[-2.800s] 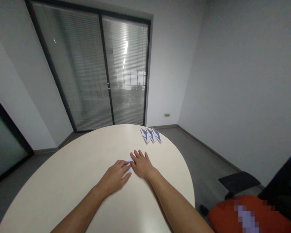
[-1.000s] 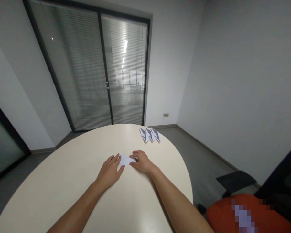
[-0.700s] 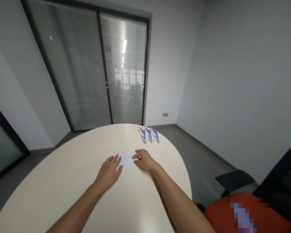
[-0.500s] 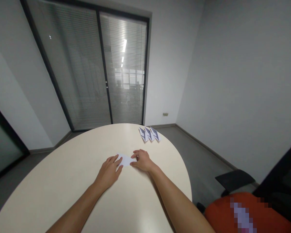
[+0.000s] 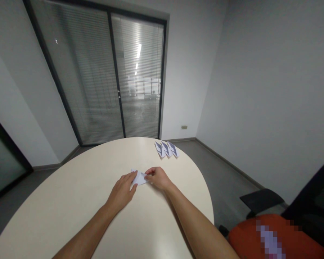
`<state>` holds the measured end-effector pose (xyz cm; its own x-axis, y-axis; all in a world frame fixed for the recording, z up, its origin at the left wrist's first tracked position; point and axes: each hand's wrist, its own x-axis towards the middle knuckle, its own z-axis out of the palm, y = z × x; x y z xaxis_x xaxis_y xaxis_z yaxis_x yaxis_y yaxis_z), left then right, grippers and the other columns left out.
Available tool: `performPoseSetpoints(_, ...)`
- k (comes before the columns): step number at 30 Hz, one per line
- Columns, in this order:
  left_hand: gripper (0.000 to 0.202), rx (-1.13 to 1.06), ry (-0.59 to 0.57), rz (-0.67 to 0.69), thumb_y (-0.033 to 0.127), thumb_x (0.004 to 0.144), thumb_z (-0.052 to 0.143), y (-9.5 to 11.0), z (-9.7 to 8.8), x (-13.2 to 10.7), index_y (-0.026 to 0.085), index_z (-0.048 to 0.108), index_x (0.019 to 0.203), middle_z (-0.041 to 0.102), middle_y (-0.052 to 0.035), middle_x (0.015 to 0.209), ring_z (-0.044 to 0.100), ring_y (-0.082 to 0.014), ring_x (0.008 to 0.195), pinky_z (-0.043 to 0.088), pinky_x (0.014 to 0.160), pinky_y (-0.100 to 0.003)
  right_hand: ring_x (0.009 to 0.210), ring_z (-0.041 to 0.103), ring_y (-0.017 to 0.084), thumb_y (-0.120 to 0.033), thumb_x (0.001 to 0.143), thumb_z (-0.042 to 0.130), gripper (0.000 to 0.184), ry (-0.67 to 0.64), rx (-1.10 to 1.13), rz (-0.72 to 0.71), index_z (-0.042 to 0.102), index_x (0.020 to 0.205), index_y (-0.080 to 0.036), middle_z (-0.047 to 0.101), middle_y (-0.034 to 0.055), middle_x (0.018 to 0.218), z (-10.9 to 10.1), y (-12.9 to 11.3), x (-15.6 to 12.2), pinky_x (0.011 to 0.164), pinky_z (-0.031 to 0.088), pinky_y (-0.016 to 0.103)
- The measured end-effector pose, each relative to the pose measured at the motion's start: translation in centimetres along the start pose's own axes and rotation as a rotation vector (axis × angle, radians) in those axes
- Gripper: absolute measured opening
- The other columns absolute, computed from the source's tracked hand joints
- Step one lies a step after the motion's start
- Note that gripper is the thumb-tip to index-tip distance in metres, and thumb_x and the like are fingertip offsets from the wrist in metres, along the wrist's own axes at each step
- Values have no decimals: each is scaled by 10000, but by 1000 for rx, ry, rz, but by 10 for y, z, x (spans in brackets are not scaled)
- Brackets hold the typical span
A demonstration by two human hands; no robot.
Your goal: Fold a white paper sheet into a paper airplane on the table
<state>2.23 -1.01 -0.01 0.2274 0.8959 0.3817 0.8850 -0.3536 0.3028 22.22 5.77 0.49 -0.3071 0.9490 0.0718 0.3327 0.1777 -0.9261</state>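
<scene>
A small white sheet of paper [image 5: 140, 178] lies on the round table, partly folded, with a greyish patch showing near its right side. My left hand [image 5: 125, 186] rests on its left end, fingers stretched out and pressing it down. At the right edge, my right hand [image 5: 157, 177] pinches the paper between thumb and fingers. Farther back stand or lie three folded white-and-blue papers [image 5: 166, 149], set side by side close to the table's far right edge.
The pale round table [image 5: 83, 201] curves away on both sides. An office chair with an orange seat [image 5: 245, 233] and a black armrest [image 5: 261, 200] is at the lower right. Behind the table is a glass partition with blinds [image 5: 140, 111].
My right fingers have closed on the paper's right edge and lifted it over slightly, so a fold now shows. My left hand has shifted slightly on the paper.
</scene>
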Motion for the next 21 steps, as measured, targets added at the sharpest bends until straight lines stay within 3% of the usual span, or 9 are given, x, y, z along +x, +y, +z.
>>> performPoseSetpoints(5,498,-28,46,35,305,959,468,-6,7,0,199,479,1446,536,-91,1446,512,-250,1317,423,1121,-432,622,566,121,-184,708,723,184,-17,140,9,738,880,-121,688,20,712,2,-5,-1,599,417,234)
performPoseSetpoints(8,506,-30,54,37,333,977,452,-8,10,0,218,450,1470,505,-95,1474,495,-257,1338,421,1123,-451,568,528,112,-258,684,773,277,-46,209,30,736,915,-111,658,12,656,3,-4,-1,556,379,235)
performPoseSetpoints(11,533,-28,56,48,339,990,437,-6,7,-1,265,381,1514,420,-90,1540,454,-270,1376,422,1119,-470,584,536,121,-347,656,812,373,-102,264,-40,733,940,-119,652,13,662,4,-4,-2,581,399,251)
performPoseSetpoints(16,544,-51,106,56,329,999,431,1,-1,0,287,338,1533,283,-105,1605,402,-290,1413,423,1115,-485,703,575,121,-374,623,829,325,-153,303,-174,737,831,-141,693,111,1144,7,-10,-4,705,464,300)
performPoseSetpoints(21,440,-71,163,91,312,988,455,1,-1,2,264,477,1425,233,-109,1617,353,-294,1445,405,1134,-487,755,594,138,-380,671,809,314,-193,280,-227,740,874,-151,683,114,1212,8,-13,-7,780,485,329)
